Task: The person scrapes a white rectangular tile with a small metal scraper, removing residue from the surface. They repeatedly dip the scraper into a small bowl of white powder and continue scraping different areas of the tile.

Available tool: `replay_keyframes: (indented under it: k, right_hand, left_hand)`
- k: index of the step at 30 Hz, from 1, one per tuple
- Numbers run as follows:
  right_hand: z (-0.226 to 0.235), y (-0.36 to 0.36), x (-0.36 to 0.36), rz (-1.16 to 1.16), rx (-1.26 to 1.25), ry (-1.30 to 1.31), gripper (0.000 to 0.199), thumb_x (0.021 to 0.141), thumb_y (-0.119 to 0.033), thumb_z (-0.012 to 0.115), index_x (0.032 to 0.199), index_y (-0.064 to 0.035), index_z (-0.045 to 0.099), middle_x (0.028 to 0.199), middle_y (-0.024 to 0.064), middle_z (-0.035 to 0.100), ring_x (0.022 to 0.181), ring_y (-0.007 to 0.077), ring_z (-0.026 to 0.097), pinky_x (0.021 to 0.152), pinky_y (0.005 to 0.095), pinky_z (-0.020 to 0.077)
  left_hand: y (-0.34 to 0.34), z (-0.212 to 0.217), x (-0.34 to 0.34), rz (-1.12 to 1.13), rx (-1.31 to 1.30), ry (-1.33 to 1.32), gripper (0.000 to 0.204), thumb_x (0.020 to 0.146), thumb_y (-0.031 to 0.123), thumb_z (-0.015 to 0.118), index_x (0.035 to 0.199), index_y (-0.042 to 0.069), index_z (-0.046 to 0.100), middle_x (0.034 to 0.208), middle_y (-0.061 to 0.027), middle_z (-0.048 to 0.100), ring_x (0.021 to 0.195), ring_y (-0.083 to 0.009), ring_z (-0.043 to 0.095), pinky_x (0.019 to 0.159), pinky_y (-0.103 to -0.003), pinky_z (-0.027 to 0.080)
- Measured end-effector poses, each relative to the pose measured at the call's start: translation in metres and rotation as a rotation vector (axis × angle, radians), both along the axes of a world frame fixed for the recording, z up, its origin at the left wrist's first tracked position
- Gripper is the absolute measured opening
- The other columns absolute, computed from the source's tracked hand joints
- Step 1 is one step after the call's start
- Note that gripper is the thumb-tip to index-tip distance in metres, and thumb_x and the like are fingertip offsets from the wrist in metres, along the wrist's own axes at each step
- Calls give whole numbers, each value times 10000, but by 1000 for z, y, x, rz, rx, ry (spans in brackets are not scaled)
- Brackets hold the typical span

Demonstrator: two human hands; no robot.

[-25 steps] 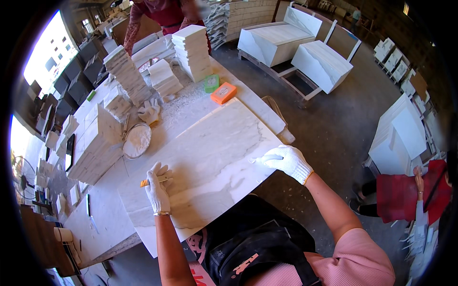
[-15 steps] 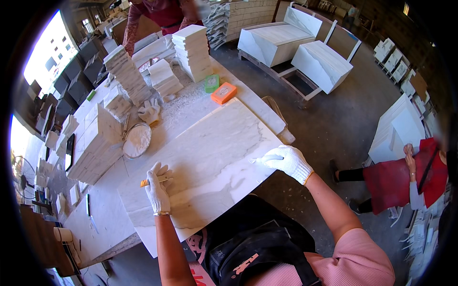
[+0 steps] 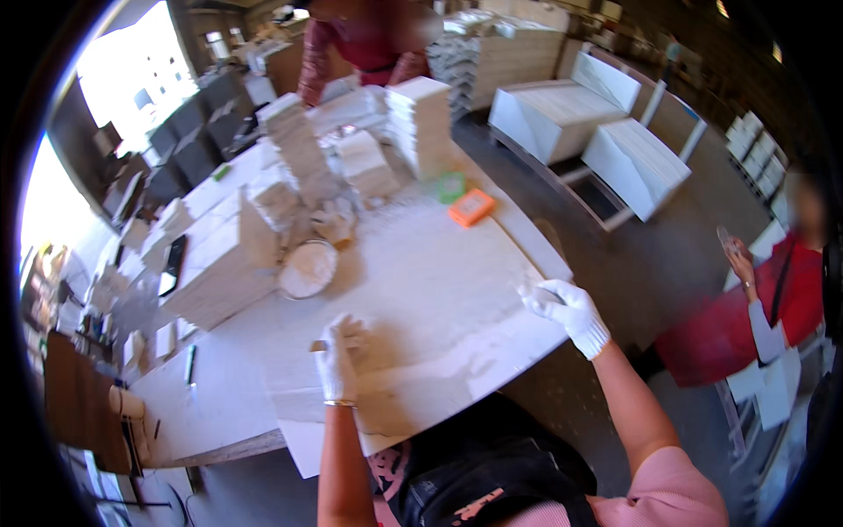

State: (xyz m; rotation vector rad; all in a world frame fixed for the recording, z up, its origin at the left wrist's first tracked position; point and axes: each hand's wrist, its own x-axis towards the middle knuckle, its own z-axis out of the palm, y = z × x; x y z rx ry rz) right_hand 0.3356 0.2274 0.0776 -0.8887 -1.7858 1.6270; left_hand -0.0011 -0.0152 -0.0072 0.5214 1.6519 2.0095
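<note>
A large white marble slab [image 3: 421, 338] with grey veins lies flat on the worktable in front of me. My left hand [image 3: 339, 360], in a white knit glove, is over the slab's left part, its fingers curled around a thin tool with an orange end [image 3: 318, 346]; the rest of the tool is hidden. Over the slab's right corner, my gloved right hand [image 3: 571, 314] is closed, with something pale at its fingertips too blurred to name. Beyond the slab lie an orange box [image 3: 471, 207] and a green box [image 3: 451, 186].
A round dish of white powder [image 3: 308, 270] and a loose glove [image 3: 334, 221] sit beyond my left hand. Marble tiles [image 3: 224, 263] are stacked at left, a phone [image 3: 174, 256] on top. One person [image 3: 364, 53] is across the table, another [image 3: 746, 316] at right.
The whole view has shifted, so the table and slab appear farther right. Both my hands keep nearly the same places over the slab. The person at right has raised their hands.
</note>
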Motion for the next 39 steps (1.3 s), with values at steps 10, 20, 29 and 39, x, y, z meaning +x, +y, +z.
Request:
replay_keyframes:
  k: [10, 20, 29, 39]
  right_hand:
    - [19, 5, -180, 212, 151, 33, 221, 826, -125, 800, 1011, -36, 718, 944, 1, 672, 926, 101, 597, 842, 280, 503]
    - [-46, 29, -328, 205, 372, -267, 303, 797, -345, 774, 993, -127, 699, 972, 76, 735, 870, 198, 677, 787, 344, 515]
    - [-61, 17, -365, 215, 542, -419, 346, 746, -277, 806, 1023, -109, 685, 937, 105, 731, 862, 276, 690, 765, 397, 520]
    - [-22, -64, -213, 201, 418, -111, 256, 852, -209, 721, 1092, -131, 679, 1048, 115, 689, 942, 282, 681, 843, 386, 538]
  left_hand:
    - [-2, 28, 10, -32, -38, -83, 494, 1047, 418, 465, 1283, 12, 618, 1149, -157, 697, 923, -191, 680, 732, -322, 567]
    - [-3, 27, 12, -92, -34, -59, 510, 1061, 413, 423, 1307, -4, 585, 1192, -176, 671, 1026, -242, 671, 827, -343, 557]
    - [1, 28, 13, -49, 16, -134, 448, 1057, 346, 469, 1260, -22, 624, 1129, -165, 698, 961, -236, 691, 789, -340, 570]
    - [0, 10, 7, -99, 9, 3, 590, 1061, 460, 404, 1300, -55, 564, 1184, -214, 662, 950, -251, 673, 766, -349, 548]
